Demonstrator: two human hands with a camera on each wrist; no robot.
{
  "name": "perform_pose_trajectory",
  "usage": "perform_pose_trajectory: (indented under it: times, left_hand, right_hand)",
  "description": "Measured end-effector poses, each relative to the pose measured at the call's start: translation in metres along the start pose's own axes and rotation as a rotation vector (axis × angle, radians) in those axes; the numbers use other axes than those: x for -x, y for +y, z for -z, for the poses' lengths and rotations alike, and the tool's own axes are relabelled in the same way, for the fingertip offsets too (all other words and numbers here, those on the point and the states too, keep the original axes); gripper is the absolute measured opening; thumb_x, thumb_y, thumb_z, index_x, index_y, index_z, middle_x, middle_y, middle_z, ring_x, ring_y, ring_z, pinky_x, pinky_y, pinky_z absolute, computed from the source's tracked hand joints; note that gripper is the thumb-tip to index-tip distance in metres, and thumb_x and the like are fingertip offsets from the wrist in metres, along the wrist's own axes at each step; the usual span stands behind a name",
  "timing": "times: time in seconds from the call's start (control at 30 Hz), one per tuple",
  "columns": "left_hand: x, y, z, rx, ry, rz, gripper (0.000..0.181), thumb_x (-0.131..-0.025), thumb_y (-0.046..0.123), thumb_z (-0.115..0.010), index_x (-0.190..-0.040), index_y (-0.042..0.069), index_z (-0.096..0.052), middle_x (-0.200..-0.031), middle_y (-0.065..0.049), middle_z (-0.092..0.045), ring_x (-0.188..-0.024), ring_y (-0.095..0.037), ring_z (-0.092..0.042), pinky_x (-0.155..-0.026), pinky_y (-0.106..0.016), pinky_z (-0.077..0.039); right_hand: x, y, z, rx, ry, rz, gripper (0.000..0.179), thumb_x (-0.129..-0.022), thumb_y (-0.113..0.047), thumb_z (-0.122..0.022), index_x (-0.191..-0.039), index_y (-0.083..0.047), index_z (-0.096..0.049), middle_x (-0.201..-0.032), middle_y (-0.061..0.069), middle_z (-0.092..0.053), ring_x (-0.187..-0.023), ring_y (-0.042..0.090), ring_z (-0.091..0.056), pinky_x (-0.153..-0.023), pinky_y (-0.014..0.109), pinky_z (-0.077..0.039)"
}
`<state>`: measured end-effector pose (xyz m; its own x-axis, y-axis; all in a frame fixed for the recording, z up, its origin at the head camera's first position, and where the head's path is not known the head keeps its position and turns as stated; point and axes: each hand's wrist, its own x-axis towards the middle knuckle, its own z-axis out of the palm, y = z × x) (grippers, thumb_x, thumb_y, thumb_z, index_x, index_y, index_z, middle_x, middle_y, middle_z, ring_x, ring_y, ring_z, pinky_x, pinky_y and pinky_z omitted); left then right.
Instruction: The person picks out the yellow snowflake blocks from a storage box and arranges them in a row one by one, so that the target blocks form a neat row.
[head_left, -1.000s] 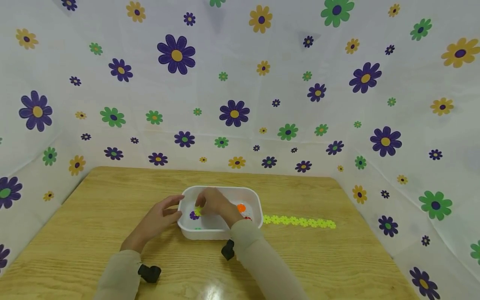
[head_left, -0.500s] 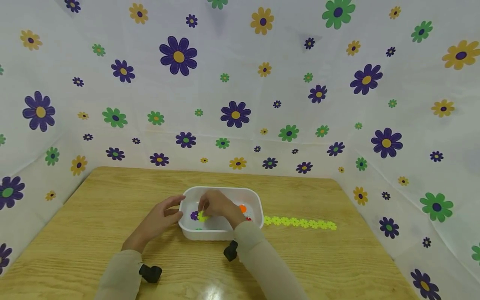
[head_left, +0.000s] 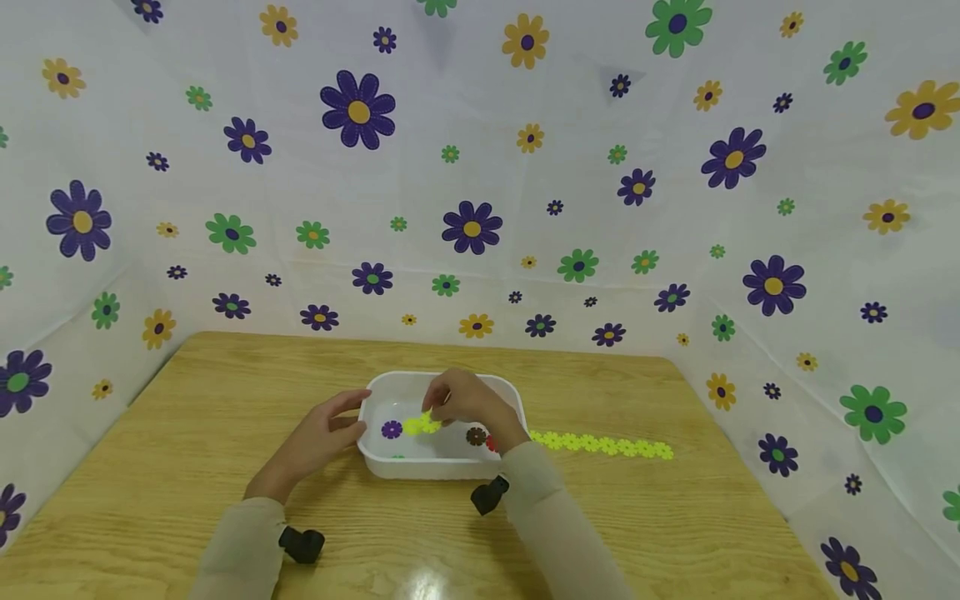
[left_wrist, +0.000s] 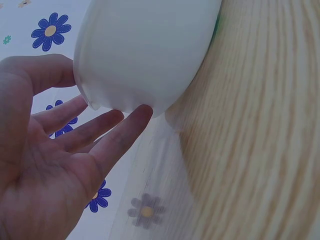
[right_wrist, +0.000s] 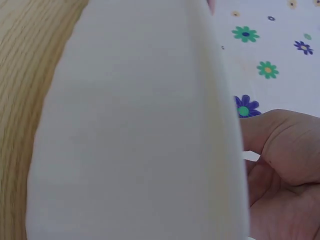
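Note:
A white plastic tub [head_left: 442, 469] stands on the wooden table. My left hand [head_left: 321, 442] touches its left end with the fingertips; in the left wrist view the fingers [left_wrist: 102, 137] lie against the tub's outer wall, fairly straight. Inside the tub, my right hand [head_left: 467, 398] pinches yellow-green flower-shaped pieces [head_left: 422, 423] between thumb and fingers. How many hang together is hard to tell. Near them lie a purple flower-shaped piece [head_left: 392, 429], a brown one [head_left: 476, 436] and a red one [head_left: 492, 444]. In the right wrist view the tub wall hides my right fingertips.
Right of the tub, a straight row of joined yellow-green flower-shaped pieces [head_left: 607, 446] lies on the table [head_left: 360, 533]. A bit of green [head_left: 397, 457] shows at the tub's near wall. Flower-printed white sheeting [head_left: 420, 183] stands behind and on both sides.
My right hand has moved right and slightly up inside the tub, bringing the yellow-green pieces away from the purple one. The brown piece has come into view. My left hand stays in place.

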<state>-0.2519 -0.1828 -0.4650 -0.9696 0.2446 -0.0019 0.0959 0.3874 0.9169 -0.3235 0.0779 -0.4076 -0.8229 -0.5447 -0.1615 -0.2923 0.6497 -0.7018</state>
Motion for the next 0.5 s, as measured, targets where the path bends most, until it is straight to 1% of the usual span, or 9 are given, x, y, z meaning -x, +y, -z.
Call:
perform_pose_trajectory:
  times: [0.1,0.27,0.33,0.5]
  left_hand:
    - [0.0,0.001,0.0,-0.002,0.001,0.007,0.058,-0.105,0.02,-0.057,-0.159,0.011,-0.038,-0.164,-0.024,-0.036,-0.14,-0.048,-0.052,-0.109,-0.052,-0.054]
    - [-0.001,0.002,0.0,-0.001,0.002,0.013,0.057,-0.105,0.019,-0.057,-0.158,0.011,-0.038,-0.164,-0.025,-0.036,-0.14,-0.048,-0.052,-0.108,-0.051,-0.055]
    - [0.0,0.002,0.0,0.0,0.003,0.012,0.057,-0.105,0.018,-0.057,-0.158,0.011,-0.038,-0.164,-0.025,-0.036,-0.139,-0.048,-0.052,-0.108,-0.051,-0.055]
    - [0.0,0.003,-0.001,-0.007,0.006,0.007,0.057,-0.105,0.017,-0.057,-0.158,0.01,-0.039,-0.163,-0.025,-0.036,-0.139,-0.048,-0.052,-0.108,-0.051,-0.055]
  right_hand:
    - [0.008,0.002,0.007,-0.017,0.017,-0.006,0.007,-0.092,0.0,-0.071,-0.094,-0.004,-0.076,-0.086,0.007,-0.072,-0.074,0.015,-0.066,-0.077,0.035,-0.066]
    - [0.021,0.007,0.017,-0.018,0.055,-0.018,0.007,-0.092,-0.001,-0.071,-0.094,-0.005,-0.077,-0.085,0.008,-0.072,-0.075,0.023,-0.07,-0.082,0.045,-0.066]
    - [0.026,0.008,0.021,-0.015,0.073,-0.02,0.007,-0.092,-0.001,-0.072,-0.094,-0.006,-0.076,-0.085,0.008,-0.071,-0.077,0.026,-0.071,-0.082,0.045,-0.066]
    - [0.039,0.016,0.032,-0.045,0.11,-0.031,0.007,-0.093,-0.001,-0.071,-0.096,-0.005,-0.076,-0.091,0.01,-0.073,-0.085,0.037,-0.072,-0.083,0.045,-0.066]
